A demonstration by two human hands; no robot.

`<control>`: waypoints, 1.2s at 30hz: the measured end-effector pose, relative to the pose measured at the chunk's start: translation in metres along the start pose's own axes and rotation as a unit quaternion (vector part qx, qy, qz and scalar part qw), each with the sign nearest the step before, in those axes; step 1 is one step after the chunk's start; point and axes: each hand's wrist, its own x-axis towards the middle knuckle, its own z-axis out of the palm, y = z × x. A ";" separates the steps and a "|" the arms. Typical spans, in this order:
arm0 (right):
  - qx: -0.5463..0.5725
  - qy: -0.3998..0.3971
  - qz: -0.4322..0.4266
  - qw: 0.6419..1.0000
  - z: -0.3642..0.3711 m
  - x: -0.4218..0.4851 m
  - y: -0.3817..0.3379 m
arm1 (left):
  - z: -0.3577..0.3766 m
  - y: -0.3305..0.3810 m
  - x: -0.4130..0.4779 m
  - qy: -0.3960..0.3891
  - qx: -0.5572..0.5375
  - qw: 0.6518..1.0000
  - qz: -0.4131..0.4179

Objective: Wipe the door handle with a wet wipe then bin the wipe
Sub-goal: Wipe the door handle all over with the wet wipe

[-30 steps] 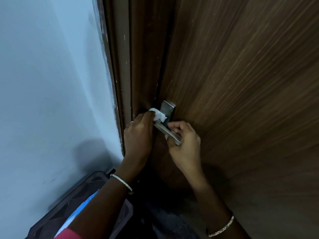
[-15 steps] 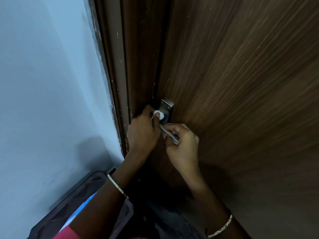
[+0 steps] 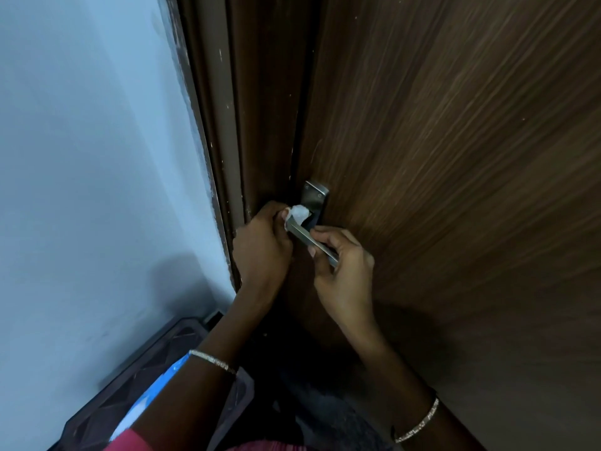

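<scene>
At the bottom edge of the frame a strip of pink sleeve (image 3: 130, 442) shows, and two forearms rise from it toward the centre. Each wrist wears one thin silver bangle: one (image 3: 213, 361) at lower centre-left, the other (image 3: 418, 424) at lower right. Below the left forearm, in the lower left corner, sits one dark bin (image 3: 156, 369) with a blue liner showing inside it.

In mid-frame, the left hand (image 3: 260, 252) is curled, its fingertips pinching one small white wipe (image 3: 298, 213) against the near end of the handle (image 3: 312, 240), where the lever meets its plate. The right hand (image 3: 344, 271) grips the free end of that single metal lever from below and right, thumb on top and fingers wrapped under. The two hands lie close but apart along the lever.

Behind them stands one brown wood-grain door (image 3: 455, 157), filling the right half. Its dark frame (image 3: 227, 125) runs up the centre, and a pale blue wall (image 3: 91, 157) covers the left.
</scene>
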 end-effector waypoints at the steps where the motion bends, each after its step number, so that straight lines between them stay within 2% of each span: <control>1: -0.001 -0.002 0.000 1.000 0.000 0.000 0.000 | 0.002 0.003 0.005 -0.011 -0.006 1.000 0.007; 4: 0.008 -0.005 -0.001 1.000 -0.001 0.001 0.001 | 0.001 0.005 0.008 -0.027 -0.011 1.000 0.011; 7: 0.019 -0.026 0.021 0.999 -0.003 -0.002 0.003 | -0.006 -0.005 -0.007 -0.011 -0.016 1.000 0.001; 12: 0.102 -0.123 0.085 0.984 -0.017 0.001 0.007 | -0.003 0.001 -0.040 0.007 -0.048 0.998 -0.026; 15: 0.210 -0.173 0.174 0.947 -0.025 0.010 0.011 | -0.001 0.007 -0.054 -0.001 -0.088 0.995 -0.047; 18: 0.310 -0.196 0.236 0.900 -0.031 0.015 0.013 | -0.001 0.008 -0.064 -0.021 -0.127 0.991 -0.027; 22: 0.431 -0.174 0.290 0.837 -0.034 0.016 0.017 | -0.002 0.006 -0.069 -0.045 -0.182 0.982 -0.013; 25: 0.491 -0.164 0.336 0.787 -0.031 0.008 0.019 | -0.003 -0.002 -0.070 -0.101 -0.218 0.971 -0.006; 27: 0.479 -0.165 0.338 0.793 -0.026 0.002 0.018 | -0.008 -0.009 -0.065 -0.154 -0.228 0.961 0.013; 29: 0.472 -0.158 0.325 0.804 -0.022 0.000 0.015 | -0.015 -0.013 -0.055 -0.179 -0.242 0.954 -0.007; 33: 0.429 -0.126 0.316 0.837 -0.019 0.000 0.014 | -0.020 -0.009 -0.025 -0.151 -0.242 0.940 -0.187; 36: 0.376 -0.123 0.296 0.869 -0.021 -0.007 0.013 | -0.010 0.004 -0.012 -0.169 -0.251 0.916 -0.263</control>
